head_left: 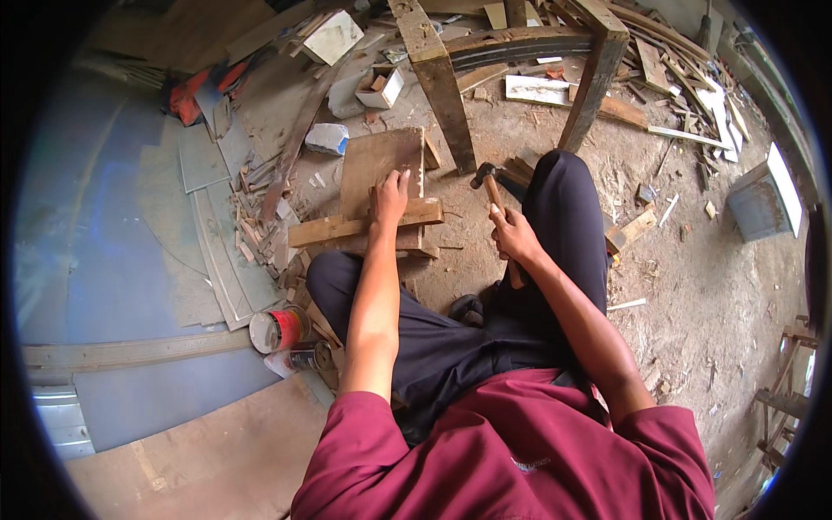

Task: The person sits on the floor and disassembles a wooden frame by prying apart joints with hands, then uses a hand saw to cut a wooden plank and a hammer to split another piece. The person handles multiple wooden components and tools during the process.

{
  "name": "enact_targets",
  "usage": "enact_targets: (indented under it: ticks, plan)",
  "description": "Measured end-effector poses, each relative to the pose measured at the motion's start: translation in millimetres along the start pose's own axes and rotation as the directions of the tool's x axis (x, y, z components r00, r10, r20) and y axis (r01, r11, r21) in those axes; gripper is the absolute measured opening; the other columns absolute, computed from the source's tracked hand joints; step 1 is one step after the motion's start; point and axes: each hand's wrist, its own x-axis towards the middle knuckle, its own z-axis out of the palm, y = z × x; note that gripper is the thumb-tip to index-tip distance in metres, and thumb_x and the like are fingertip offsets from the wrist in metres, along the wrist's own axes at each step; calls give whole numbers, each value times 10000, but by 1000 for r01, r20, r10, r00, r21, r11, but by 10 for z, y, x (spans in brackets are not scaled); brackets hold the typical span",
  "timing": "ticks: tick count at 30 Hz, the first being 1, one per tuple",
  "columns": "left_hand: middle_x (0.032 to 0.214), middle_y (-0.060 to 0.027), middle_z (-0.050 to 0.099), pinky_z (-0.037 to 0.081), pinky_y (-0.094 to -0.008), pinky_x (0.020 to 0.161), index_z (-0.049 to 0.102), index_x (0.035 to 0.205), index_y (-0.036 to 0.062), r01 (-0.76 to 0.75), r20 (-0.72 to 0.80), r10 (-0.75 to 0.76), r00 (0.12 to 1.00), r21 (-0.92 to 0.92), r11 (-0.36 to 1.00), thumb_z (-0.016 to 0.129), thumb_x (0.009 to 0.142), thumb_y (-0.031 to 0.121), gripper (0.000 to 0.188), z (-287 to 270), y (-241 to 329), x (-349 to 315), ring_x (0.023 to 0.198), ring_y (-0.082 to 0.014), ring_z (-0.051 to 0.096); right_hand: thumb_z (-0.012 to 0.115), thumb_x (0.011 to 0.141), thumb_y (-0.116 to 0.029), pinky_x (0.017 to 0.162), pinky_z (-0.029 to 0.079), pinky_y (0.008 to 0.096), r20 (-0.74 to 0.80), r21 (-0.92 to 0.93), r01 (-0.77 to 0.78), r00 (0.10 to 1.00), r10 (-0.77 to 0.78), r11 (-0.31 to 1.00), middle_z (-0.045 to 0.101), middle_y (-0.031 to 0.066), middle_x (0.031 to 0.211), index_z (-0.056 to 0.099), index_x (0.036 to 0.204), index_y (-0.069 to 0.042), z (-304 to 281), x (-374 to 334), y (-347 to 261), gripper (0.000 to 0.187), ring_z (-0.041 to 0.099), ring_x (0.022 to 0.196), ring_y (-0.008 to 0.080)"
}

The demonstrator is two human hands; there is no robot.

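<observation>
My right hand is wrapped round the wooden handle of a hammer, its dark metal head pointing up and away from me. Over a plywood board, my left hand has its fingers drawn together; anything between them is too small to make out. Beneath my left wrist, a thick wooden bar lies crosswise at the board's near end. More wood shows under the board's near right corner.
A heavy wooden frame stands just beyond the hammer. Wood scraps pile up at the far right, near a grey bucket-like container. Left of my knee are a red can and grey sheets. A white-and-blue block lies beside the board.
</observation>
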Motion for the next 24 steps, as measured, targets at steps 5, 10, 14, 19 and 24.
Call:
enact_targets:
  ticks: [5,10,14,19,24]
  plan:
    - [1168,-94,607,380,-453,986,607,1165,122,-257,49,252,966,125,958,621,875,541,509,-108,429,-359,1134,-297,544,479,1009,-428,408,415,295,-7,9,-18,1000,18,1000,470,0,663,493,987,-23,-102,0,75,407,446,472,101]
    - [1261,-69,565,325,-473,1069,518,1323,155,-217,369,120,921,232,948,871,629,280,788,-143,223,-511,1240,-271,491,519,991,-438,376,336,268,-43,139,-38,998,45,990,420,-12,641,478,978,-69,13,78,65,372,375,441,82]
    - [1233,-103,574,374,-431,1040,508,1375,148,-214,492,112,863,156,964,858,628,235,829,-305,282,-427,1201,-296,520,520,982,-464,401,415,294,-32,17,-12,999,13,1000,469,14,646,494,941,-19,28,11,48,447,465,466,114]
    - [1252,-154,522,417,-387,1026,502,1382,68,-281,586,238,774,-18,959,857,648,290,845,-515,127,-243,1202,-321,496,527,967,-493,429,465,308,-8,-138,38,999,-40,990,516,31,657,538,937,13,10,-58,14,507,528,494,129]
    - [1269,-207,560,427,-414,1016,473,1373,65,-73,656,38,753,25,997,824,722,363,797,-826,-9,-139,1208,-361,529,538,963,-493,433,462,317,-9,-168,42,999,-44,985,508,24,642,533,955,-4,24,-94,45,489,512,491,128]
